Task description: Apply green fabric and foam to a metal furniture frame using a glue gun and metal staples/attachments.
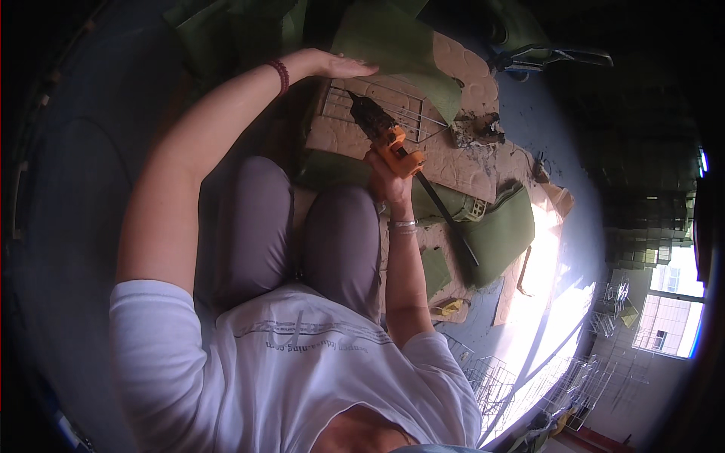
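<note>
My right hand [389,183] is wrapped round the grip of an orange hot glue gun [393,146]. The gun's front is caked with dark residue, and its nozzle points up and to the left. A long black glue stick [447,215] trails from its back. Below the nozzle, a metal wire frame [404,106] lies on brown cardboard [453,162]. With fingers stretched out, my left hand [341,66] rests at the lower edge of a green sheet [393,41] that partly covers the frame. Whether it presses on the sheet is hard to see.
Right of the frame sits a dark-stained lump of residue [477,131]. A curved green sheet [502,235] lies nearer on the right, beside sunlit cardboard. More wire frames [491,385] stand at the lower right. A folded green sheet [242,34] is at the far left.
</note>
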`<state>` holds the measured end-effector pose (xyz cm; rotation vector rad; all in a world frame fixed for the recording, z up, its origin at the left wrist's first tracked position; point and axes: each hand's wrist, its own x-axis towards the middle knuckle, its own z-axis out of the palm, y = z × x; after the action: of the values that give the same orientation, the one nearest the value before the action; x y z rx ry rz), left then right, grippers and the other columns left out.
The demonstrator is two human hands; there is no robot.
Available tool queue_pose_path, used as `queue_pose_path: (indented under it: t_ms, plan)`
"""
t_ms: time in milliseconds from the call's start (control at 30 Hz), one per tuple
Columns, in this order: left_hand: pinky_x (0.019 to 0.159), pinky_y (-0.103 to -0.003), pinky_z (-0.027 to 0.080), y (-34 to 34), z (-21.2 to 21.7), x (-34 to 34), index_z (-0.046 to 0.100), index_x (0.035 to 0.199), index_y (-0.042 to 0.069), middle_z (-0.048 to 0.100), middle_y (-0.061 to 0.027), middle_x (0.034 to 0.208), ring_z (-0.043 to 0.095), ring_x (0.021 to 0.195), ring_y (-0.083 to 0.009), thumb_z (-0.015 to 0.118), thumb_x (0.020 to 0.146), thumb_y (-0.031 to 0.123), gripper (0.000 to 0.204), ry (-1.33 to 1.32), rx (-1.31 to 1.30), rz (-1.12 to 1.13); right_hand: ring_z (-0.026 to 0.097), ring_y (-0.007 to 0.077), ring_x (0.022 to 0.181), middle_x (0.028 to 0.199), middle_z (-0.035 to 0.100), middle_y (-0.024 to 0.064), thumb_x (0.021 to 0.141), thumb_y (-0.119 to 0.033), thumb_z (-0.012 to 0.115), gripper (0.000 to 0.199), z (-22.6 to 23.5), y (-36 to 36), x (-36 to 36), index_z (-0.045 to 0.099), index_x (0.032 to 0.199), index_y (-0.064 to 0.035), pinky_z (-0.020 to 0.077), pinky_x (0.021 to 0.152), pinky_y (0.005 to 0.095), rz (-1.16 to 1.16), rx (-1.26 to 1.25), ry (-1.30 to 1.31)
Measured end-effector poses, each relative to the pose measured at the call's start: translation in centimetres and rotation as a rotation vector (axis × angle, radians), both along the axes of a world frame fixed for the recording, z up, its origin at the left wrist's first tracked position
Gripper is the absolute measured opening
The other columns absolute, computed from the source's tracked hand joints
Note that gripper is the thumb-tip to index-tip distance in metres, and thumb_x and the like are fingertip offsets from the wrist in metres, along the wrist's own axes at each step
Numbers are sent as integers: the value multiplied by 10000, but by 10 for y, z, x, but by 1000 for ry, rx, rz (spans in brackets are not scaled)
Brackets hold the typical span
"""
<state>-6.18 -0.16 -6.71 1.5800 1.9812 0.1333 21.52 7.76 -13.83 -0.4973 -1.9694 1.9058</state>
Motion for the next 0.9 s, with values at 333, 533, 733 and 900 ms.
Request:
queue_pose_path:
  t_ms: [333, 533, 733, 900]
  plan:
    - [1135, -418, 11, -1, -1, 0, 59, 1451, 168, 21, -37, 1520, 12, 1398, -187, 83, 958, 448, 567, 39, -5, -14, 567, 134, 816, 872, 599, 48, 789, -68, 613, 221, -4, 3, 6, 576, 990, 16, 440, 731, 259, -36, -53, 48]
    - [1134, -423, 7, -1, -2, -3, 67, 1451, 168, 23, -43, 1520, 11, 1398, -188, 80, 959, 442, 564, 260, -81, -113, 575, 133, 826, 887, 607, 42, 794, -114, 627, 243, -10, 9, 8, 586, 1001, 6, 445, 741, 263, -16, -25, 62]
    - [1136, -408, 7, -2, -6, -6, 68, 1451, 163, 26, -47, 1519, 17, 1398, -184, 68, 960, 439, 564, 90, -22, -32, 588, 148, 828, 899, 605, 56, 782, -110, 646, 273, -3, 8, 11, 583, 1016, 15, 460, 735, 279, -26, -86, 82]
    - [1139, -395, 7, 2, 0, 2, 67, 1450, 147, 24, -58, 1518, 21, 1397, -181, 64, 959, 443, 573, -3, -20, 52, 587, 150, 819, 894, 602, 54, 776, -91, 646, 273, -7, 15, 16, 581, 1018, 17, 463, 729, 280, -49, -74, 84]
